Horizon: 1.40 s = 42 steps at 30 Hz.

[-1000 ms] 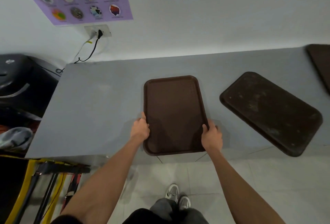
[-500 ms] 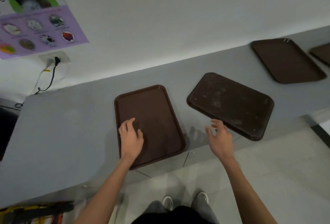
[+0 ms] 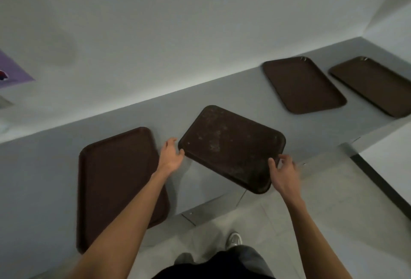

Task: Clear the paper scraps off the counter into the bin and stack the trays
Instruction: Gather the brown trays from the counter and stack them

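Four brown trays on grey tabletop (image 3: pixel 44 167).
Left tray (image 3: pixel 115 189): rim up, near end at front edge.
Middle tray (image 3: pixel 231 145): skewed, scuffed, near corner overhanging front edge above floor (image 3: pixel 333 189).
Left hand (image 3: pixel 171 156): in narrow gap between these two trays, grip apart, thumb touching middle tray's left corner.
Right hand (image 3: pixel 283 171): at middle tray's near-right edge, grip apart, fingers spread, thumb against edge.
Bare tabletop strip between middle tray and third tray (image 3: pixel 302 85).
Fourth tray (image 3: pixel 373 85): just beside third, far right, small gap between.
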Motion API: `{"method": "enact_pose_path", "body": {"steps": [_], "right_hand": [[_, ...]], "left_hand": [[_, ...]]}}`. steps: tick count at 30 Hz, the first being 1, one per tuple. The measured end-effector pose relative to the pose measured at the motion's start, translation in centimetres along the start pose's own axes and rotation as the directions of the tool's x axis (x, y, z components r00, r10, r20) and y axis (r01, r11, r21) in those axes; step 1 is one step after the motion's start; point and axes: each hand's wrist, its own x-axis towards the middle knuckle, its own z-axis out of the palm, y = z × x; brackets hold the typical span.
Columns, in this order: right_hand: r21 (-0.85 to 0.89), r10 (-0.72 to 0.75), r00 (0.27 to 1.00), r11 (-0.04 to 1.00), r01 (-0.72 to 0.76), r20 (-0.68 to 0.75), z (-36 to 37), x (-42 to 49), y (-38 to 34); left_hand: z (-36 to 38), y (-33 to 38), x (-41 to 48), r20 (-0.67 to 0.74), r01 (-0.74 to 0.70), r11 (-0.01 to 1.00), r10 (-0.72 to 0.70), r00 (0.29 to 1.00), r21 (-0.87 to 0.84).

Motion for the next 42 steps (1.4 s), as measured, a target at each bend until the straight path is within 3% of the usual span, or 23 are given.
{"method": "enact_pose_path", "body": {"steps": [5, 8, 14, 19, 22, 27, 30, 32, 34, 37, 39, 42], "right_hand": [[-0.039, 0.158, 0.978, 0.987, -0.154, 0.136, 0.7, 2.8, 2.7], [0.102, 0.197, 0.961, 0.97, -0.22, 0.196, 2.2, 3.0, 4.4], [0.235, 0.184, 0.947, 0.94, -0.248, 0.263, 1.6, 3.1, 2.6], [0.243, 0.185, 0.94, 0.935, -0.258, 0.285, 0.8, 4.5, 2.4], [0.466, 0.104, 0.953, 0.854, -0.232, 0.284, -0.8, 4.5, 0.9], [0.835, -0.139, 0.952, 0.526, -0.164, 0.274, -5.2, 2.4, -6.3], [0.841, -0.33, 0.915, 0.54, -0.018, 0.231, -7.6, 0.4, -10.9], [0.752, -0.522, 0.834, 0.619, 0.227, 0.179, -8.5, -1.2, -13.1], [0.576, -0.716, 0.671, 0.637, 0.512, 0.195, -9.0, -3.1, -14.9], [0.372, -0.895, 0.312, 0.421, 0.827, 0.319, -7.8, -6.1, -17.0], [0.277, -0.889, 0.133, 0.275, 0.921, 0.439, -5.4, -7.7, -17.6], [0.163, -0.874, 0.035, 0.129, 0.978, 0.484, -1.8, -9.7, -17.8]], "left_hand": [[3.3, 1.4, 2.1, 0.111, 0.11, 0.992, -0.116, 0.987, 0.062], [4.8, 1.4, 2.2, 0.145, 0.122, 0.988, -0.134, 0.98, 0.092], [6.1, 1.9, 1.7, 0.125, 0.111, 0.966, -0.143, 0.982, 0.233], [6.6, 2.2, 1.6, 0.099, 0.135, 0.967, -0.159, 0.982, 0.217], [6.4, 2.4, 2.1, 0.074, 0.17, 0.971, -0.184, 0.98, 0.171], [3.5, 4.8, 1.7, 0.167, 0.199, 0.98, -0.192, 0.967, -0.026], [-0.8, 8.4, -0.3, 0.245, 0.27, 0.892, -0.189, 0.951, -0.362], [-4.9, 10.8, -1.4, 0.305, 0.327, 0.737, -0.17, 0.937, -0.592], [-9.2, 12.9, -2.7, 0.314, 0.322, 0.578, -0.117, 0.942, -0.75], [-15.1, 14.5, -5.3, 0.207, 0.238, 0.442, -0.116, 0.971, -0.865], [-17.9, 13.4, -6.5, 0.162, 0.217, 0.508, -0.152, 0.975, -0.834], [-20.4, 8.5, -7.5, 0.16, 0.264, 0.62, -0.219, 0.963, -0.739]]}}
